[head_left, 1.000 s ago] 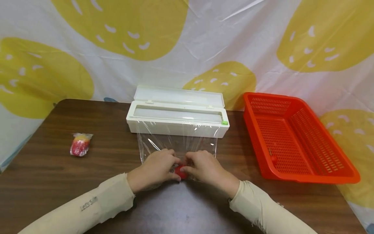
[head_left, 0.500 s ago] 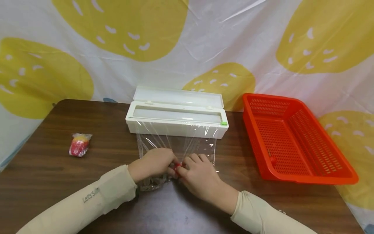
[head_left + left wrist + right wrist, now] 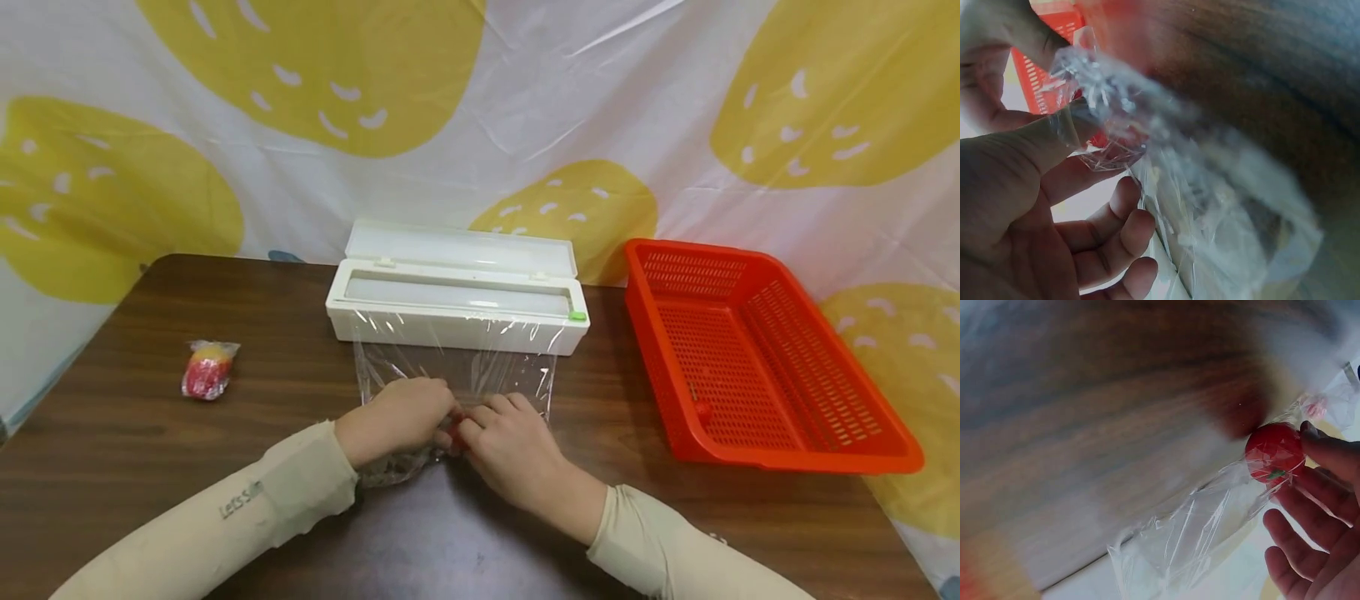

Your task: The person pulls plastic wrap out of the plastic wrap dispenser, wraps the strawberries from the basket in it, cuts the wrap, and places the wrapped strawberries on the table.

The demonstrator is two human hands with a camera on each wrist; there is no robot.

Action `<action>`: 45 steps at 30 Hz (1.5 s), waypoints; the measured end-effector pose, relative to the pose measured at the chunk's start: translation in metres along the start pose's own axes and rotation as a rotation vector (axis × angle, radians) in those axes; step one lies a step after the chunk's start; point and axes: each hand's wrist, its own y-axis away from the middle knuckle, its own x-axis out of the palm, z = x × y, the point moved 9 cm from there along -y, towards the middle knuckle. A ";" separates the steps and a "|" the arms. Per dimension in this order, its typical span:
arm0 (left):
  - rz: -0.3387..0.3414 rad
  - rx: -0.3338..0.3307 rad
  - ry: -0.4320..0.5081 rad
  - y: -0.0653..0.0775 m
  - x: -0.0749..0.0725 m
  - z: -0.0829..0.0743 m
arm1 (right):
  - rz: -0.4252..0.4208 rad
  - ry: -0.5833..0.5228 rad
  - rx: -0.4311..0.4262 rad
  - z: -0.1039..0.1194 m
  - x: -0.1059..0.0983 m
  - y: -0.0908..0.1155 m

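Observation:
A small red tomato (image 3: 1272, 450) with a green stem mark lies under clear cling film (image 3: 1191, 528). My right hand (image 3: 517, 454) holds the tomato between thumb and fingers, its other fingers loosely bent. On the tomato's left side, my left hand (image 3: 405, 421) pinches gathered film (image 3: 1104, 87) between thumb and forefinger. Loose crumpled film hangs beside that hand in the left wrist view. The sheet runs back from both hands to a white film dispenser (image 3: 457, 332) with its lid up. In the head view the fingers hide most of the tomato.
A film-wrapped red and yellow item (image 3: 209, 371) lies at the left of the brown table (image 3: 277, 325). At the right stands a red plastic basket (image 3: 750, 454) with a small red item (image 3: 702, 410) inside. A patterned cloth (image 3: 525, 100) hangs behind.
My right hand has shifted left and closer to the left hand. The left hand has turned over the tomato, bringing film in from the left. Less of the tomato shows now.

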 end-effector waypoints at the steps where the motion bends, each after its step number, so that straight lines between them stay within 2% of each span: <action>1: -0.002 0.005 0.003 0.000 0.000 -0.001 | 0.004 -0.006 0.010 -0.001 0.001 0.000; 4: -0.017 -0.008 0.011 0.001 -0.001 -0.001 | 0.020 -0.057 0.052 -0.008 0.005 -0.001; 8: -0.078 -0.018 -0.021 0.004 -0.005 -0.004 | 0.051 -0.120 0.112 -0.020 0.010 -0.002; 12: -0.147 0.012 -0.072 0.007 -0.007 -0.012 | 0.079 -0.139 0.150 -0.029 0.012 -0.002; 17: -0.194 0.040 -0.066 0.008 -0.007 -0.016 | 0.113 -0.185 0.165 -0.033 0.015 -0.003; 24: -0.285 0.088 -0.066 0.005 -0.017 -0.020 | 0.264 -0.352 0.273 -0.050 0.026 -0.006; 28: -0.270 0.108 -0.103 0.001 -0.014 -0.022 | 0.343 -0.459 0.334 -0.058 0.036 -0.006; 35: -0.255 0.118 -0.134 -0.005 -0.010 -0.016 | 0.398 -0.588 0.381 -0.064 0.046 -0.005; 38: -0.238 0.117 -0.115 -0.008 -0.009 -0.015 | 0.398 -0.548 0.374 -0.066 0.044 -0.004; 41: -0.204 0.114 -0.090 -0.010 -0.010 -0.016 | 0.371 -0.451 0.346 -0.065 0.039 -0.003; 45: -0.184 0.109 -0.076 -0.013 -0.011 -0.018 | 0.249 -0.316 0.291 -0.061 0.026 -0.003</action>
